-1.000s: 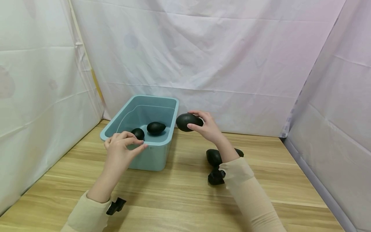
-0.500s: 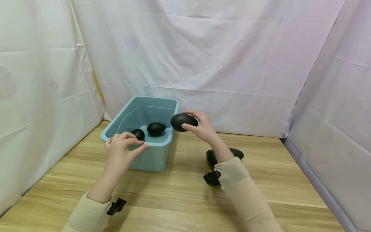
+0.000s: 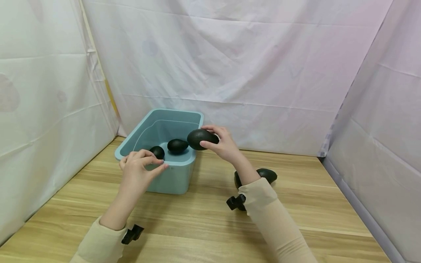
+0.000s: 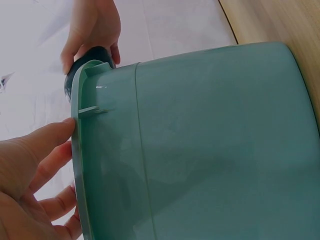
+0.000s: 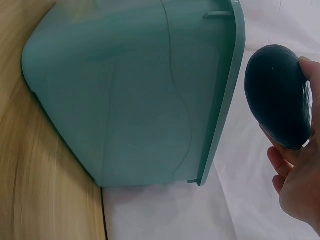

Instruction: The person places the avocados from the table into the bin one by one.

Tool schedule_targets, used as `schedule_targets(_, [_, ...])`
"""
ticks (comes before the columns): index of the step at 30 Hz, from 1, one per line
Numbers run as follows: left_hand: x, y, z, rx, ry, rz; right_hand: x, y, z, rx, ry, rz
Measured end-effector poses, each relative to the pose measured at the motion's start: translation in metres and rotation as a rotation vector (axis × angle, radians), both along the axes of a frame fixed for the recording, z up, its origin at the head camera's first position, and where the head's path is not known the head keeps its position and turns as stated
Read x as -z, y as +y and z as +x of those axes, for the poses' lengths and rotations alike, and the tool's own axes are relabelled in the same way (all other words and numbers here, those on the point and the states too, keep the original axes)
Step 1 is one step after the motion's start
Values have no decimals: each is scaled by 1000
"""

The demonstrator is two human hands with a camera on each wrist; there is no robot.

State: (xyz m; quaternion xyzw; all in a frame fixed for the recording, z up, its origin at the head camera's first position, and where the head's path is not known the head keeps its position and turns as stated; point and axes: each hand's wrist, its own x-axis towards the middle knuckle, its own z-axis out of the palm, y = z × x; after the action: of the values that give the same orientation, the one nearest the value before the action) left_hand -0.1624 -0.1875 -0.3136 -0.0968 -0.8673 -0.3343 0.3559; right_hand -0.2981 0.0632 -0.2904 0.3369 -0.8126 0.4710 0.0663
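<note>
The right grip (image 3: 223, 144) holds a dark, smooth, avocado-shaped fruit (image 3: 197, 139) just above the right rim of a blue-green plastic tub (image 3: 172, 179); the left grip (image 3: 136, 168) pinches its near rim. Best lower the fruit gently beside the two black oval fruits (image 3: 178, 146) inside before letting go.

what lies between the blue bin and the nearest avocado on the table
Bare wooden tabletop; the head view shows nothing else between the bin and that avocado.
</note>
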Motion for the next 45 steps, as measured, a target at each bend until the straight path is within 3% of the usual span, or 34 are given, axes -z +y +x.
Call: schedule_targets(45, [1,0,1,3,10,-8,4,-46,7,-29,44,81])
